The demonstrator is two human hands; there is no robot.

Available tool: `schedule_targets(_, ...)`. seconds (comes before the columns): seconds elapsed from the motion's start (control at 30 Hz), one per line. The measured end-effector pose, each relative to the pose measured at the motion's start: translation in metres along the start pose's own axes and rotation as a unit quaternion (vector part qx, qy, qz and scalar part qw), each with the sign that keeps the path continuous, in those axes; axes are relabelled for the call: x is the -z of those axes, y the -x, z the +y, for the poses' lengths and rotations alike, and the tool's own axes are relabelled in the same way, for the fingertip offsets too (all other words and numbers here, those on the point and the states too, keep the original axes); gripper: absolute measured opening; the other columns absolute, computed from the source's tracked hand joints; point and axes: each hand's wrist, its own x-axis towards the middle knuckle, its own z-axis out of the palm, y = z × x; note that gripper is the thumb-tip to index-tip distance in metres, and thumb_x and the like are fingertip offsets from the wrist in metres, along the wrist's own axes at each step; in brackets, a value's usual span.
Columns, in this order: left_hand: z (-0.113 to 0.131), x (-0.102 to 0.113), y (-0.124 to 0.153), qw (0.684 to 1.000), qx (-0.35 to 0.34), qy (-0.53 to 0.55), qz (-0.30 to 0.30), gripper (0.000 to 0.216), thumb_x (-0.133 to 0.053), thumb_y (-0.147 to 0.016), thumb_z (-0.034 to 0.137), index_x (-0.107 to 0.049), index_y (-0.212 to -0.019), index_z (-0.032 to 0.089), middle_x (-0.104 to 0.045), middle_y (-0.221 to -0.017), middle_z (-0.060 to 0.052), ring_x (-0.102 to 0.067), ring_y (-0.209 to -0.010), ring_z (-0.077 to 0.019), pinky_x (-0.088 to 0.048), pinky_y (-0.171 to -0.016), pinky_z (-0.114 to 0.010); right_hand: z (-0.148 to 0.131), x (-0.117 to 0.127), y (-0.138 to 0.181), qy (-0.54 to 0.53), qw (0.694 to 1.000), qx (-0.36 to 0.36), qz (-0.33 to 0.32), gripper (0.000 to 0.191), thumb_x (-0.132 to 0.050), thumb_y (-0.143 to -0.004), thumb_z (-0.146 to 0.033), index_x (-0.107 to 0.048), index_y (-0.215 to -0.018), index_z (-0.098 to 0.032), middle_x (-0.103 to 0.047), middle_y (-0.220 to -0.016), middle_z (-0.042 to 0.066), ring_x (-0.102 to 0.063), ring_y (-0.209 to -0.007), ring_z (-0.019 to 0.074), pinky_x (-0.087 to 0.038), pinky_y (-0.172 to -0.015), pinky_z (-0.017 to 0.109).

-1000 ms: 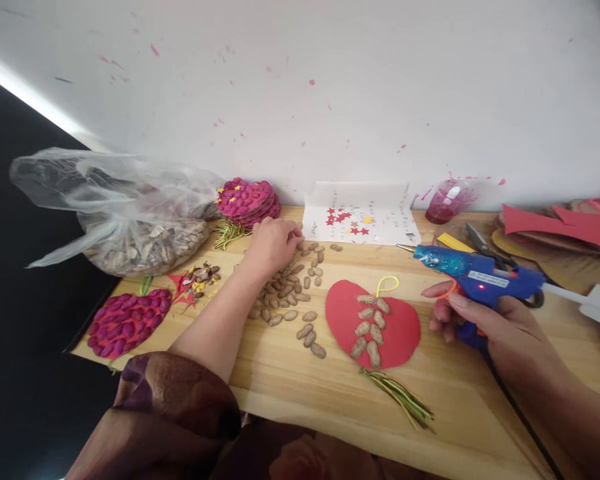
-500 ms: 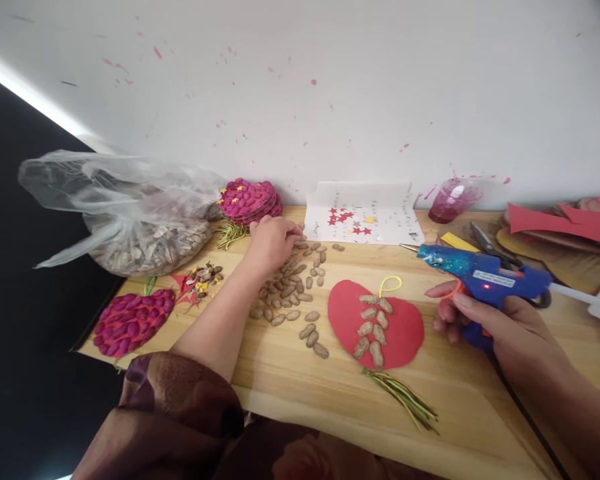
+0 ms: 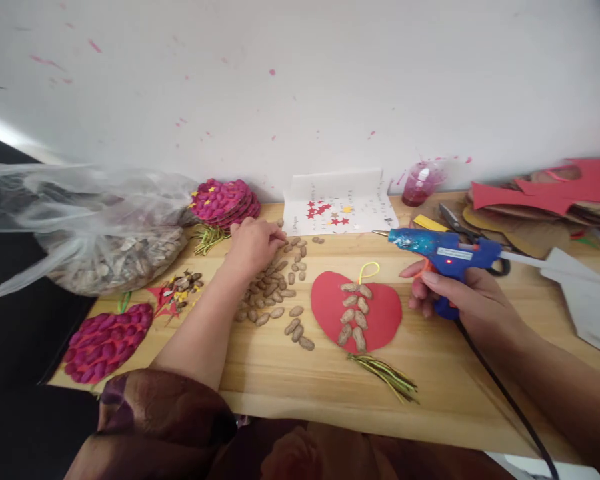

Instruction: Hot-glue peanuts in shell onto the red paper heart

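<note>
My right hand is wrapped round the handle of a blue hot glue gun, whose nozzle points left and whose small red light is lit. My left hand reaches over the far end of a pile of unshelled peanuts. Its fingers are curled together, and whatever lies between them is hidden. Between my hands lies a red heart-shaped piece with a yellow loop at its top. Two columns of peanuts sit down its middle, and a bundle of thin green stems trails from its lower tip.
At left are a clear plastic bag of shells, a heart covered in purple pieces and a stack of similar hearts. Paper with stars, a stained cup, scissors and red cut-outs line the back.
The view has swung to the right, so everything appears shifted left. My left hand stays over the peanuts, and the glue gun is still in my right hand beside the red heart.
</note>
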Motion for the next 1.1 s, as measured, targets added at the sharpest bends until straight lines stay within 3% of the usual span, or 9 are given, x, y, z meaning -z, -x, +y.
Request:
schedule_targets(0.27,-0.002,-0.002,-0.001,1.0,0.0,-0.012,0.008,0.013,-0.066,-0.088,0.021,-0.079,-0.09,0.019,-0.076,-0.102,-0.014,-0.06,-0.108,-0.0391,-0.042,-0.091,-0.055,0.0,0.0,0.001,-0.007,1.0,0.001,-0.014,0.031,-0.076,-0.083,-0.05,-0.076,-0.089,-0.02,-0.064,-0.068,0.001,-0.067,-0.06,0.0172,-0.048,-0.046,0.023)
schedule_targets(0.4,0.015,0.006,0.006,1.0,-0.016,0.003,0.024,0.013,-0.065,-0.09,0.022,-0.077,-0.092,0.019,-0.076,-0.103,-0.012,-0.06,-0.107,-0.0367,-0.043,-0.091,-0.053,0.0,-0.001,0.002,-0.009,1.0,0.004,-0.011,0.029,-0.074,-0.085,-0.048,-0.075,-0.089,-0.02,-0.064,-0.068,0.0,-0.065,-0.06,0.0151,-0.048,-0.048,0.022)
schedule_targets(0.57,0.058,0.007,0.034,0.973,-0.2,0.116,0.01,0.01,-0.068,-0.09,0.017,-0.075,-0.085,0.021,-0.074,-0.088,-0.004,-0.061,-0.092,-0.0245,-0.044,-0.089,-0.041,-0.001,-0.003,0.002,-0.006,1.0,-0.001,-0.01,0.031,-0.075,-0.084,-0.048,-0.075,-0.088,-0.018,-0.065,-0.069,0.001,-0.066,-0.061,0.0151,-0.048,-0.048,0.021)
schedule_targets(0.67,0.073,0.0,0.044,0.958,-0.261,0.12,0.0,0.013,-0.065,-0.093,0.015,-0.075,-0.087,0.021,-0.072,-0.087,-0.003,-0.06,-0.091,-0.0232,-0.044,-0.089,-0.04,-0.001,-0.003,0.002,-0.005,1.0,-0.004,-0.01,0.032,-0.074,-0.084,-0.049,-0.074,-0.088,-0.017,-0.065,-0.069,0.001,-0.066,-0.061,0.0151,-0.048,-0.048,0.022)
schedule_targets(0.97,0.074,-0.015,0.041,0.964,-0.246,0.095,-0.025,0.011,-0.065,-0.094,0.02,-0.075,-0.088,0.021,-0.072,-0.09,-0.004,-0.059,-0.094,-0.0249,-0.043,-0.086,-0.042,-0.001,-0.002,0.003,0.001,1.0,-0.014,-0.006,0.031,-0.074,-0.085,-0.049,-0.074,-0.089,-0.017,-0.065,-0.069,0.001,-0.065,-0.062,0.0151,-0.048,-0.049,0.022)
schedule_targets(1.1,0.078,-0.006,0.044,0.962,-0.241,0.131,0.001,0.012,-0.063,-0.096,0.022,-0.075,-0.095,0.018,-0.073,-0.093,-0.007,-0.062,-0.095,-0.0271,-0.046,-0.089,-0.047,0.0,-0.001,0.002,0.004,1.0,-0.014,-0.008,0.031,-0.074,-0.084,-0.051,-0.075,-0.088,-0.02,-0.065,-0.069,0.001,-0.065,-0.062,0.0161,-0.048,-0.049,0.023)
